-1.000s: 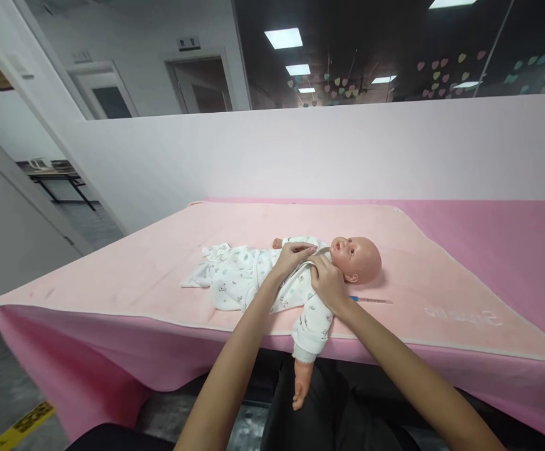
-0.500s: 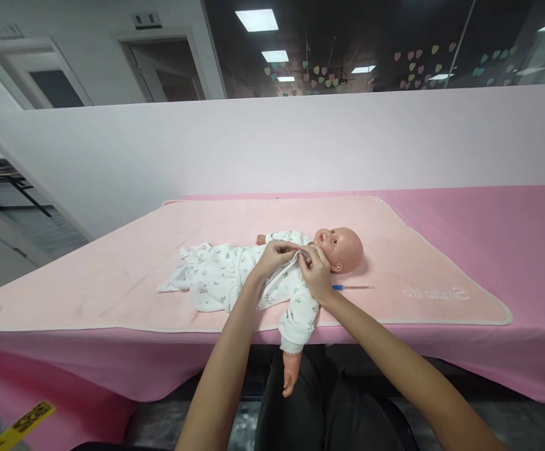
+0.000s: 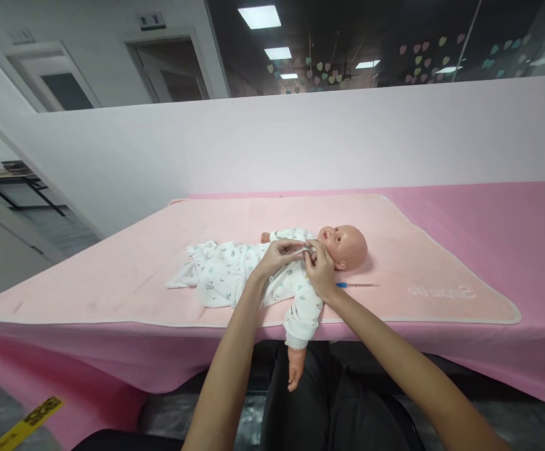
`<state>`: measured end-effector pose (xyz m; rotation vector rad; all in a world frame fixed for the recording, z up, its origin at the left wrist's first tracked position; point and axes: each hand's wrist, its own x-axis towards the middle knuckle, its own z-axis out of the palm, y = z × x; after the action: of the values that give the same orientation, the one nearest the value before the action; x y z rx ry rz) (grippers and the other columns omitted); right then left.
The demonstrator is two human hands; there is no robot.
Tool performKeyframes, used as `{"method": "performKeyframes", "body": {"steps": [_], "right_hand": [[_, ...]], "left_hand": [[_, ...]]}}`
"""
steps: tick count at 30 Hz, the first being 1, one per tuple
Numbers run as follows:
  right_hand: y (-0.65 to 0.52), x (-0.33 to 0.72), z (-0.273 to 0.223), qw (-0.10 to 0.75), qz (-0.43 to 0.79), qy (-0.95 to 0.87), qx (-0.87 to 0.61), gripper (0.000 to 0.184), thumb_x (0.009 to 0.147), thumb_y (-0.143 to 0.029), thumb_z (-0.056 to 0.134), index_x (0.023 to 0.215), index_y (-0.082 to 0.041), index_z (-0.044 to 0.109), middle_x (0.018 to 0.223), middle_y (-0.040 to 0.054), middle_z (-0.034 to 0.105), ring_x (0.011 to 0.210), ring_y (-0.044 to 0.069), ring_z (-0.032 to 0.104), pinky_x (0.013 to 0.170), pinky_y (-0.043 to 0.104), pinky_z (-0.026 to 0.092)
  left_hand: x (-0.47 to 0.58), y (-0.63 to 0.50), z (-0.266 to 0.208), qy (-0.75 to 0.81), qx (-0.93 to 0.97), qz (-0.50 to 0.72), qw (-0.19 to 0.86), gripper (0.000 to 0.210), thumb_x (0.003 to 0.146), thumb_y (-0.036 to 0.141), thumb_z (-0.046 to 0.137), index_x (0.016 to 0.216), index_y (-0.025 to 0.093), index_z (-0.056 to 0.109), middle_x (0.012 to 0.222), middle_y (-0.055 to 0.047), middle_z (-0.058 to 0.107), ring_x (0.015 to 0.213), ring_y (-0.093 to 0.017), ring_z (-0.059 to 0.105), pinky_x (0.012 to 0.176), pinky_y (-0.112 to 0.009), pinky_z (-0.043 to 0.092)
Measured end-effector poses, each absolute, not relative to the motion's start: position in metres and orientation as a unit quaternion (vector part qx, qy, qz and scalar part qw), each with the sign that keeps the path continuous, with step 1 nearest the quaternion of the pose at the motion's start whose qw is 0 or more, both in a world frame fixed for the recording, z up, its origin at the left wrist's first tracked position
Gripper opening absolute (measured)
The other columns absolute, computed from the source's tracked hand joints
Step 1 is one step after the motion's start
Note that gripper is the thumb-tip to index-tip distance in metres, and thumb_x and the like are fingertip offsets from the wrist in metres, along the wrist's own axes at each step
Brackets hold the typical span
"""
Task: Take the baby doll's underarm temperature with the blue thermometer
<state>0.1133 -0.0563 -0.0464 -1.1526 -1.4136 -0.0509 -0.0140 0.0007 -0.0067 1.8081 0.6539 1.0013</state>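
A baby doll (image 3: pixel 351 246) lies on its back, its head to the right, dressed in a white printed top (image 3: pixel 279 291) and matching trousers (image 3: pixel 220 275). Both my hands meet at the top's neckline, just below the doll's chin. My left hand (image 3: pixel 277 257) pinches the edge of the cloth from the left. From the right, my right hand (image 3: pixel 319 266) has its fingers closed on the same edge, close to the doll's cheek. What lies between the fingertips is too small to make out. One doll arm (image 3: pixel 295 366) hangs over the table's front edge.
A thermometer (image 3: pixel 359 285) with a blue end lies right of my right hand. Under the doll spreads a peach mat (image 3: pixel 441 263) over a pink tablecloth (image 3: pixel 512 232). A white wall (image 3: pixel 347 138) rises behind the table. My legs are below the front edge.
The view has shifted slightly. My hands remain at the neckline, with the fingertips a little closer together and the cloth edge less stretched out.
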Motion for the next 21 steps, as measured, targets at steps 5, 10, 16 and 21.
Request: {"method": "performKeyframes", "body": {"steps": [5, 10, 16, 21], "right_hand": [[-0.0561, 0.1136, -0.0484, 0.608, -0.01, -0.617, -0.5, 0.024, 0.085, -0.023, 0.04, 0.105, -0.017, 0.054, 0.094, 0.0093, 0.063, 0.078, 0.017, 0.06, 0.075, 0.031, 0.049], [-0.0563, 0.1138, -0.0482, 0.613, -0.022, -0.614, -0.497, 0.023, 0.088, -0.023, 0.036, 0.102, -0.017, 0.054, 0.094, 0.0091, 0.064, 0.078, 0.016, 0.06, 0.077, 0.03, 0.048], [-0.0566, 0.1137, -0.0487, 0.623, -0.01, -0.607, -0.493, 0.018, 0.088, -0.025, 0.037, 0.094, -0.017, 0.052, 0.087, 0.0073, 0.062, 0.072, 0.015, 0.058, 0.07, 0.028, 0.047], [-0.0574, 0.1146, -0.0481, 0.629, -0.007, -0.606, -0.487, 0.014, 0.086, -0.02, 0.036, 0.082, -0.018, 0.05, 0.078, 0.0049, 0.059, 0.07, 0.015, 0.056, 0.068, 0.027, 0.045]], "left_hand": [[-0.0118, -0.0042, -0.0065, 0.312, 0.727, 0.414, 0.451, 0.033, 0.063, 0.035, 0.071, 0.088, 0.014, 0.071, 0.091, -0.009, 0.07, 0.085, -0.019, 0.062, 0.077, -0.027, 0.047], [-0.0105, -0.0014, -0.0108, 0.319, 0.726, 0.42, 0.442, 0.027, 0.068, 0.034, 0.066, 0.087, 0.017, 0.072, 0.089, -0.006, 0.07, 0.085, -0.018, 0.061, 0.079, -0.027, 0.045], [-0.0111, 0.0027, -0.012, 0.29, 0.751, 0.413, 0.426, 0.021, 0.071, 0.031, 0.063, 0.084, 0.017, 0.069, 0.088, -0.005, 0.067, 0.087, -0.017, 0.057, 0.081, -0.027, 0.042], [-0.0102, 0.0003, -0.0095, 0.274, 0.746, 0.402, 0.456, 0.019, 0.071, 0.031, 0.061, 0.082, 0.015, 0.067, 0.085, -0.004, 0.064, 0.084, -0.015, 0.055, 0.08, -0.026, 0.041]]}}
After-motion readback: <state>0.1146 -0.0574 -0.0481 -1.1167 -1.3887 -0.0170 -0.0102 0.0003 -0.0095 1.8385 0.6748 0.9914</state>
